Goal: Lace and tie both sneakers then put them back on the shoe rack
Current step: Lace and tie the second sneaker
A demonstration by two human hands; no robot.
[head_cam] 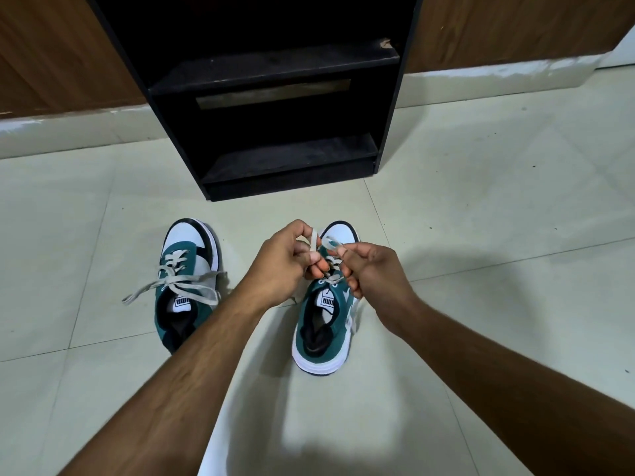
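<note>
On the pale tiled floor (481, 207), at six o'clock from the black shoe rack (275, 108), two green, white and black Puma sneakers stand side by side with toes toward the rack. At nine o'clock of the pair, the left sneaker (185, 269) is laced and carries a loose bow whose ends trail over both its sides. At three o'clock, the right sneaker (326, 317) is the one being worked.

Above its tongue, the person's left hand (285, 266) is closed around one part of the grey lace (313, 241), thumb and forefinger pinching a strand that rises out of the fist. Just beside it, the right hand (371, 269) is closed too, its fingertips (340, 250) pinching the other part of the same lace. Whether the strands have already been crossed into a first knot is hidden behind the knuckles.

The step looks like tying the bow on this second shoe. To do it well, the person would probably keep both pinches close to the top eyelets, so tension stays in the lacing below, form loops of like size, and draw them apart level rather than upward, which could lift the light shoe off the tiles. Tugging the bow's loops, not the free ends, should seat the knot without undoing it. Both rack shelves in view look bare, so placing the pair remains to be done.
</note>
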